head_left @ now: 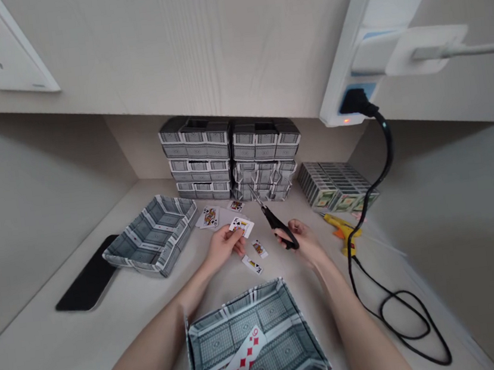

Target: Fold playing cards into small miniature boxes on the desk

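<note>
Pinched in my left hand (225, 244) is a king playing card (242, 226), held just above the desk. My right hand (302, 239) grips the black handles of a pair of scissors (273, 221), its blades pointing up and away to the left, apart from the card. Two cut card strips, a face strip (259, 248) and a king strip (252, 264), lie on the desk between my hands. Beyond my left hand lie several loose cards (210, 216). Closest to me is a box made of cards (253, 310), with a cut nine of diamonds (245, 359) inside.
A shallow card tray (152, 235) rests beside a black phone (89, 276) at left. Stacked card boxes (200, 167) stand at the back, with packed cards (337, 183) right of them. A yellow glue gun (345, 232) and its black cord (407, 297) lie at right, below a power strip (350, 70).
</note>
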`<state>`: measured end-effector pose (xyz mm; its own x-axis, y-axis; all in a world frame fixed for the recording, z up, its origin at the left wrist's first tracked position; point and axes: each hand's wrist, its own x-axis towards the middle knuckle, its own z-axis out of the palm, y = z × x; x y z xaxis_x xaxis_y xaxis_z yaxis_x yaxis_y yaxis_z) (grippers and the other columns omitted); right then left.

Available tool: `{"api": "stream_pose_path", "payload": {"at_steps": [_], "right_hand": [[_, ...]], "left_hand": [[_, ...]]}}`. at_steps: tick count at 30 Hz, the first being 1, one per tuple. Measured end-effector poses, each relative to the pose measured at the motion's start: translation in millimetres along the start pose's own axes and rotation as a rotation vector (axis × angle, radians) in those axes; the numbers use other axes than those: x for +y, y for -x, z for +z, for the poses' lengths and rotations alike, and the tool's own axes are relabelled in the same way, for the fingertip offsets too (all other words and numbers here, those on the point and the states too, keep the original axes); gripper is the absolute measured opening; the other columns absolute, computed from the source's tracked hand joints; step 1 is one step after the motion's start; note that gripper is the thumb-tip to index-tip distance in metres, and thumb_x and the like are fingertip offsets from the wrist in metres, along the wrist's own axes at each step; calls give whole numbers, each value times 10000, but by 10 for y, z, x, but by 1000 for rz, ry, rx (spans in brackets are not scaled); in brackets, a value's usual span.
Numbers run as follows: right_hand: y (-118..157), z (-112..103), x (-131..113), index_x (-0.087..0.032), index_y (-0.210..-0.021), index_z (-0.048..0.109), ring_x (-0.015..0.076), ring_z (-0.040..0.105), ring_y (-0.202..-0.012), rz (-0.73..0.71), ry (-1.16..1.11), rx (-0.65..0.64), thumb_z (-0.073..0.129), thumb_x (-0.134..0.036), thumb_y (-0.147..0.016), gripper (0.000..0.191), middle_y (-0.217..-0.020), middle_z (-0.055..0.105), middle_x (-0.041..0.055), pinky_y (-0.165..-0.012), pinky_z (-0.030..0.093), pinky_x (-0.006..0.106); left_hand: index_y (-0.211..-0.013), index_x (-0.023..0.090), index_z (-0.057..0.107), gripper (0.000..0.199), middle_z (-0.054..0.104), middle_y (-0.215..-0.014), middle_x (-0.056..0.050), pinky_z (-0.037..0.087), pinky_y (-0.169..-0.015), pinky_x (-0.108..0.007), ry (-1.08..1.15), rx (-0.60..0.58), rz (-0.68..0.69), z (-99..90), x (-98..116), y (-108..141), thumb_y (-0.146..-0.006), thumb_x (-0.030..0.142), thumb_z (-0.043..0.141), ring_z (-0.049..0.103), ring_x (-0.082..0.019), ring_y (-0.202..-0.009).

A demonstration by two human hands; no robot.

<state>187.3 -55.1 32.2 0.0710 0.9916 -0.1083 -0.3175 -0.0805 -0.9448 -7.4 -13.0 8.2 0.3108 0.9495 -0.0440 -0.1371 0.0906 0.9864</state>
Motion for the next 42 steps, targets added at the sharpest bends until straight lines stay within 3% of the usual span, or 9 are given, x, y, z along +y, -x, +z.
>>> {"api": "stream_pose_path", "payload": {"at_steps": [6, 11, 15, 19, 25, 42], "right_hand": [[4, -30, 101, -246, -814, 288, 47, 336, -299, -18, -20, -97, 716, -383, -563, 515, -535, 526, -87, -297, 173, 157], [21, -36, 136, -257, -901, 319, 67, 381, -360, -94, 21, -168, 686, -415, -590, 506, -587, 506, -79, -343, 241, 179], [56, -39, 95, -202, -1046, 413, 70, 394, -426, -7, 135, -309, 647, -481, -619, 561, -626, 495, -46, -386, 261, 199], [75, -25, 72, -128, -1007, 521, 59, 345, -417, 82, 272, -366, 653, -492, -615, 551, -557, 436, -49, -376, 205, 200], [109, -1, 71, -111, -873, 568, 46, 328, -404, 128, 252, -463, 630, -507, -649, 460, -576, 464, -25, -363, 178, 199], [160, 35, 90, -98, -981, 567, 50, 353, -412, 205, 134, -559, 599, -535, -689, 527, -632, 475, -8, -352, 203, 195]], "left_hand": [[-705, 155, 443, 306, 576, -504, 31, 405, -352, -196, 61, 18, -57, -27, -7, -14, -677, 425, 585, 526, -101, -352], [-760, 173, 405, 282, 568, -502, 46, 402, -344, -200, 109, 15, -46, -31, -56, -29, -698, 414, 538, 540, -116, -357], [-784, 178, 394, 291, 567, -507, 52, 384, -336, -188, 95, 60, 9, -35, -60, -41, -711, 415, 546, 523, -104, -349], [-725, 179, 391, 310, 558, -499, 48, 353, -320, -184, 82, 173, 82, -68, -53, -74, -725, 453, 536, 508, -99, -345], [-676, 181, 397, 315, 561, -492, 35, 361, -320, -205, 75, 273, 111, -104, -64, -110, -727, 465, 524, 502, -109, -339], [-747, 192, 386, 286, 541, -483, 62, 375, -338, -205, 23, 178, 117, -49, -103, -76, -762, 468, 459, 489, -101, -328]]}}
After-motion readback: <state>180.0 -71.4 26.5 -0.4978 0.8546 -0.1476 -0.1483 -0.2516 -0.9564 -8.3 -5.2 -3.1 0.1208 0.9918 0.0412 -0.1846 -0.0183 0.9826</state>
